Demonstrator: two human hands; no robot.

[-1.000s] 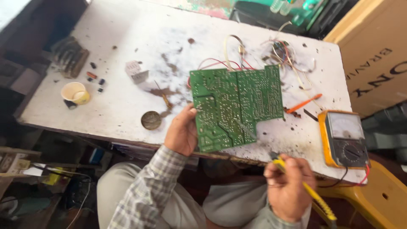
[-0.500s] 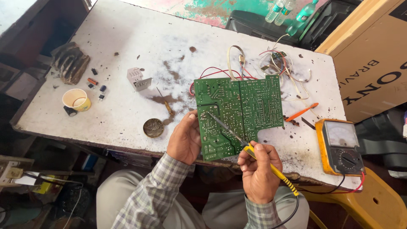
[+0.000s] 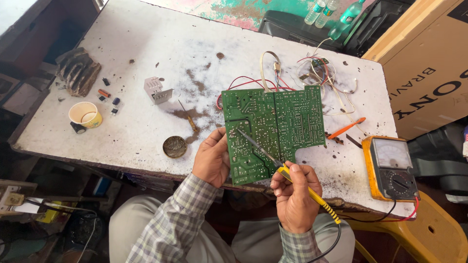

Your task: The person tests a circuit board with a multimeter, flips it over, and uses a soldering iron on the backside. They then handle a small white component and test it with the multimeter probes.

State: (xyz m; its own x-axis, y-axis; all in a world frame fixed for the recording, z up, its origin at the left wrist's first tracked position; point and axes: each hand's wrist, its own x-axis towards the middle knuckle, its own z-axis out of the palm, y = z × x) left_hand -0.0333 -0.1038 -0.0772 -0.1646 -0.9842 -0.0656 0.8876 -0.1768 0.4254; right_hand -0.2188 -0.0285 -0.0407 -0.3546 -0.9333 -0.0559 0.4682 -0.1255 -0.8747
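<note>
Green circuit board (image 3: 275, 129) lies solder side up at the near edge of the white stained table (image 3: 146, 53), centre of view. Left hand (image 3: 212, 158) grips the board's left edge, thumb on top, fingers curled under. Right hand (image 3: 295, 197), at 5 o'clock from the board, is closed around the yellow handle of a soldering iron (image 3: 282, 170); its tip touches the board's left half. Round tin (image 3: 174, 146) sits at 9 o'clock from the left hand, paper cup (image 3: 85, 114) further out the same way. Yellow analog multimeter (image 3: 392, 168) sits at 3 o'clock, orange-handled tool (image 3: 347, 128) just beside the board's right edge, loose wires (image 3: 317, 68) at 12.
</note>
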